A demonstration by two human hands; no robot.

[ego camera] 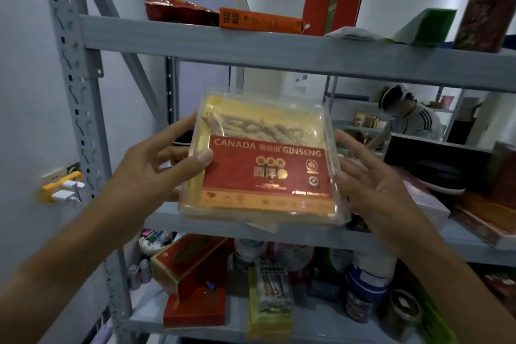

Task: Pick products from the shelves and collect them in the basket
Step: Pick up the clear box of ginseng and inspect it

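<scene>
Both hands hold ginseng box — upright, label facing camera.

Grey metal shelves carry an orange box above, jars below.

Ginseng box held up in front of middle shelf, between left hand and right hand. Above it, upper shelf carrying packets. Below, lower shelf crowded with jars and boxes. Second person behind, to the right.
</scene>
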